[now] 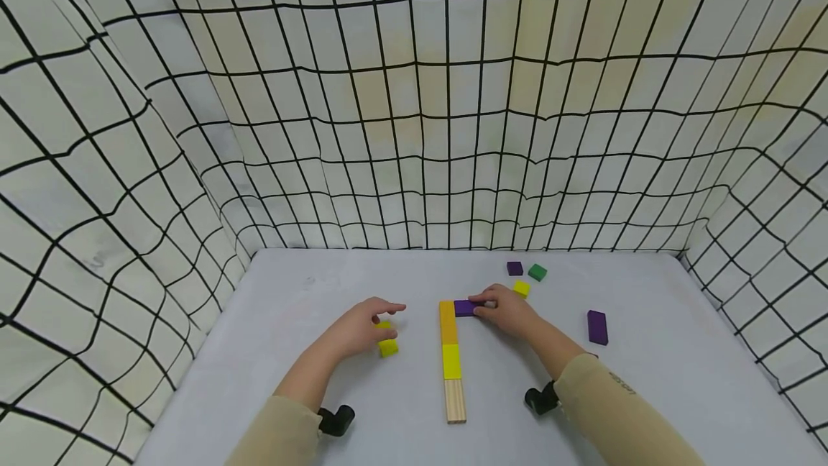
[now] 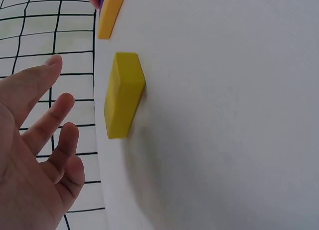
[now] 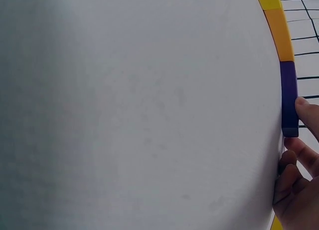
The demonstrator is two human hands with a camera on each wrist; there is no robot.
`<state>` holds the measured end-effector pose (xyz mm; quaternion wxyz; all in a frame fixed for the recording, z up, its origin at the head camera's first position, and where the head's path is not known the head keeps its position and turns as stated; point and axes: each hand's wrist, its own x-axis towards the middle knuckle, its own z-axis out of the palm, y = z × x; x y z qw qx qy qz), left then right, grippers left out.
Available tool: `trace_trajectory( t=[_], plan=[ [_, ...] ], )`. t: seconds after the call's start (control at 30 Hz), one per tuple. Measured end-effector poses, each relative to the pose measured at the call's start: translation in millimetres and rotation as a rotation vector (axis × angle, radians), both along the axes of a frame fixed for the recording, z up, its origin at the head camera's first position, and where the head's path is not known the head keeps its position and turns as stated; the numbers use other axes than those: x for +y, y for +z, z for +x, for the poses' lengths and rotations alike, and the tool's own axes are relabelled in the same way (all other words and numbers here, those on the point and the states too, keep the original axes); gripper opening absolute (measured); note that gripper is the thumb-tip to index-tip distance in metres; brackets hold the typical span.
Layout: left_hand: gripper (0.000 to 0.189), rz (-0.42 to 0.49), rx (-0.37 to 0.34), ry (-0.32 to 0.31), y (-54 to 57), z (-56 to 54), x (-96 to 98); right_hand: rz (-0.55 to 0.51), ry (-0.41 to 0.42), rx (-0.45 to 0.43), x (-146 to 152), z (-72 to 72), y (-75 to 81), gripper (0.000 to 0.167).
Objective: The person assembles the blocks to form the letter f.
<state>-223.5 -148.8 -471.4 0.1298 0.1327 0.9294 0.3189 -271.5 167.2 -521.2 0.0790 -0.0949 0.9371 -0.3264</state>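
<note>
My right hand [image 1: 511, 311] pinches a purple block [image 1: 463, 308] near its right end. That block lies crosswise against the far end of an orange block [image 1: 448, 322]. In the right wrist view the thumb touches the purple block [image 3: 289, 95] and another finger is at its end. The orange block continues toward me into a yellow block [image 1: 451, 362] and a plain wood block [image 1: 456, 401], all in a line. To the left, my left hand [image 1: 356, 329] holds nothing, its fingers spread above another yellow block [image 2: 122, 95], partly hidden by the hand in the head view.
Beyond the right hand lie a small yellow block [image 1: 521, 288], a green block [image 1: 537, 272] and a small purple block [image 1: 514, 268]. Another purple block [image 1: 598, 327] is farther right. A black net [image 1: 420, 121] over white sheeting surrounds the white table [image 1: 291, 293] at the back and sides.
</note>
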Motion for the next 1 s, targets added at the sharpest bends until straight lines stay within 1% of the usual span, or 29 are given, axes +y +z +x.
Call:
trace_trajectory(
  t=[0.1, 0.2, 0.3, 0.4, 0.67, 0.8, 0.9, 1.0],
  plan=[
    [0.043, -0.012, -0.009, 0.000, -4.9, -0.8, -10.2, 0.005, 0.003, -0.001, 1, -0.2, 0.3, 0.026],
    [0.040, -0.010, -0.020, -0.022, -9.6, -1.9, -16.4, 0.000, 0.002, -0.005, 1, -0.2, 0.3, 0.026],
    [0.038, -0.008, -0.030, -0.052, -12.1, -2.1, -18.6, -0.001, 0.001, -0.010, 2, 0.2, 0.6, 0.026],
    [0.038, -0.020, -0.033, -0.074, -13.6, -2.2, -19.6, -0.004, 0.001, -0.018, 2, 0.4, 0.5, 0.027],
    [0.038, -0.018, -0.057, -0.100, -20.7, -4.3, -21.6, 0.003, -0.006, -0.016, 0, -2.2, -4.3, 0.027],
    [0.037, -0.029, -0.040, -0.110, -21.9, -4.6, -19.7, -0.001, -0.009, -0.017, 0, -2.5, -4.0, 0.027],
    [0.038, -0.055, -0.017, -0.123, -23.0, -5.5, -17.0, -0.004, -0.014, -0.018, 1, -1.7, -2.9, 0.027],
    [0.038, -0.073, -0.015, -0.126, -22.9, -5.8, -15.0, -0.001, -0.012, -0.015, 1, -0.6, -1.6, 0.027]
  ],
)
